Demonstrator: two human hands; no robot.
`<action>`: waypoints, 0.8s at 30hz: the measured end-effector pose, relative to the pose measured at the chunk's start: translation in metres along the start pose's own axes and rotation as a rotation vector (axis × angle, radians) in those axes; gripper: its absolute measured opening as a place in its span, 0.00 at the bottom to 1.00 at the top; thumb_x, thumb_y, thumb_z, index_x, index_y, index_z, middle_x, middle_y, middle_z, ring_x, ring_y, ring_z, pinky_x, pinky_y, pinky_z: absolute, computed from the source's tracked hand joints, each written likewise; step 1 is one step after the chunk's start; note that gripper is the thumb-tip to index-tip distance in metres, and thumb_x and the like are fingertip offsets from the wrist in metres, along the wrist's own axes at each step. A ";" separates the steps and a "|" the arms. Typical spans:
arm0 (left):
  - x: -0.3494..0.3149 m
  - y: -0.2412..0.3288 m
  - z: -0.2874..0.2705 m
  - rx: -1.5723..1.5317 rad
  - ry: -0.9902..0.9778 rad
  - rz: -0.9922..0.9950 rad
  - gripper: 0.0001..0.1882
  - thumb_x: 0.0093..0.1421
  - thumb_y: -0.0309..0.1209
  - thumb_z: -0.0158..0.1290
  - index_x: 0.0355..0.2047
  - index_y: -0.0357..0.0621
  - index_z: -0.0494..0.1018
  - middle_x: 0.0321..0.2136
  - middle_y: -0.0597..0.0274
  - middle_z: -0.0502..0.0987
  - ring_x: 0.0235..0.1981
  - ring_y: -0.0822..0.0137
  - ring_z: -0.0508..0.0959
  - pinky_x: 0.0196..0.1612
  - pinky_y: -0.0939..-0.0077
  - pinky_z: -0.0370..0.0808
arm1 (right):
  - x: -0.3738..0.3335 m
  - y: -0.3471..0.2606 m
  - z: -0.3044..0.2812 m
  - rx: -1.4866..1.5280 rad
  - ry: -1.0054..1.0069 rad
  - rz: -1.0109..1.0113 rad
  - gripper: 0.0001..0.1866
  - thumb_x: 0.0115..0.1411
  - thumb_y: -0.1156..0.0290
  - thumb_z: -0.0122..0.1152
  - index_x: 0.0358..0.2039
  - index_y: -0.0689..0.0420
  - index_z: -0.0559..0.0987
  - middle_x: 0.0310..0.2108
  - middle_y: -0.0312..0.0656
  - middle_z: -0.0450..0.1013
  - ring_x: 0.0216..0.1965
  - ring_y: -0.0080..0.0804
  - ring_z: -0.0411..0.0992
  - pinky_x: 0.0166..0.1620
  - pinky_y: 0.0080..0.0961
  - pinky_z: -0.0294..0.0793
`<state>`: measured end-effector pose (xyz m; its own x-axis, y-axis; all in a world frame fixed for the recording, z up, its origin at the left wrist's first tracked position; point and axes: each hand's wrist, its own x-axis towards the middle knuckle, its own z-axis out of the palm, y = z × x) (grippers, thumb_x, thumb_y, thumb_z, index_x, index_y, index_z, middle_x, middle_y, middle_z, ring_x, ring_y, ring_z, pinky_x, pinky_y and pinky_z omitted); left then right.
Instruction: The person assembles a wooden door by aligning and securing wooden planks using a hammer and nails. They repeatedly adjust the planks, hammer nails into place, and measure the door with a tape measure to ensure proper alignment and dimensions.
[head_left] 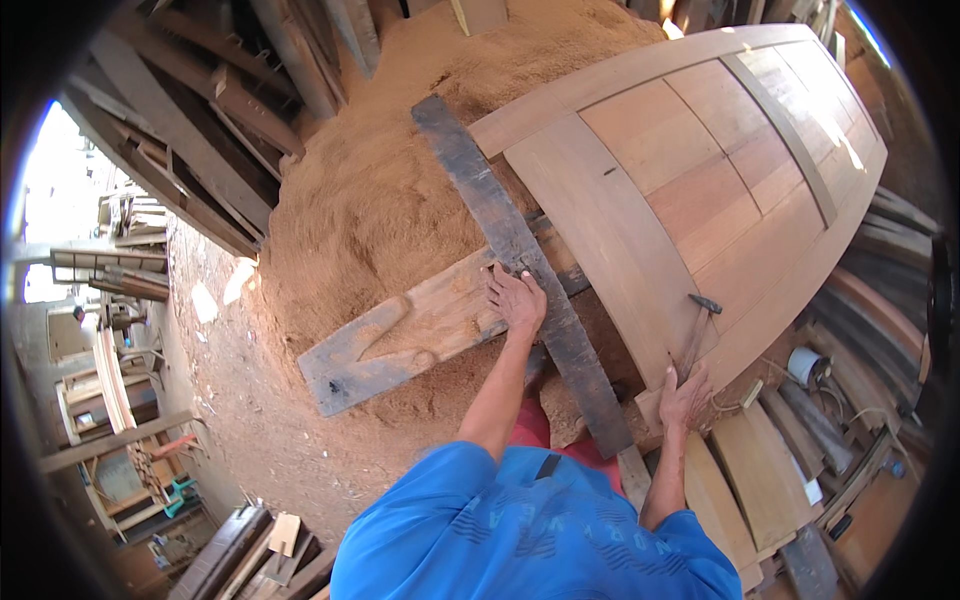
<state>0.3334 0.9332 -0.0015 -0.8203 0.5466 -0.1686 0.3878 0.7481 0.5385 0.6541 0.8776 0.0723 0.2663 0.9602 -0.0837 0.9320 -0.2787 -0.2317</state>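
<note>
My right hand (685, 397) is closed around the wooden handle of a hammer (692, 342). The hammer's dark head rests over the lower end rail of a large panelled wooden door (690, 165). My left hand (516, 300) lies with its fingers apart on a pale, worn plank (398, 330), beside a long dark board (515, 240). That board crosses over the plank at an angle and runs close to the door's near end. I see nothing in the left hand, though its palm side is hidden.
A big heap of sawdust (350, 190) spreads beyond the plank. Leaning timbers (215, 110) stand at the far left. Curved boards (765, 475) and a white bucket (803, 366) lie at the right. More scrap wood (255, 555) sits at the lower left.
</note>
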 end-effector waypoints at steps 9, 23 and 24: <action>-0.007 0.013 0.003 -0.019 0.044 -0.065 0.37 0.62 0.41 0.47 0.64 0.30 0.49 0.68 0.36 0.45 0.69 0.38 0.46 0.67 0.40 0.43 | 0.022 0.064 0.024 0.203 -0.136 -0.091 0.28 0.61 0.66 0.55 0.58 0.67 0.63 0.50 0.63 0.67 0.51 0.60 0.66 0.56 0.48 0.63; -0.012 -0.006 0.018 0.101 0.106 0.007 0.40 0.63 0.46 0.45 0.66 0.29 0.49 0.68 0.32 0.44 0.70 0.37 0.41 0.69 0.42 0.35 | 0.045 -0.137 -0.021 0.475 -0.546 -0.675 0.31 0.67 0.68 0.47 0.69 0.56 0.55 0.52 0.61 0.70 0.47 0.60 0.73 0.49 0.46 0.73; -0.010 -0.004 0.018 0.102 0.112 0.015 0.40 0.63 0.46 0.45 0.65 0.28 0.50 0.68 0.31 0.45 0.70 0.36 0.42 0.69 0.42 0.35 | 0.049 -0.145 -0.009 0.378 -0.584 -0.735 0.31 0.67 0.67 0.47 0.69 0.54 0.54 0.50 0.62 0.71 0.46 0.63 0.72 0.47 0.48 0.73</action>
<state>0.3472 0.9313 -0.0171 -0.8535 0.5170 -0.0644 0.4368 0.7774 0.4526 0.5344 0.9655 0.1103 -0.5987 0.7659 -0.2344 0.6508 0.2945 -0.6998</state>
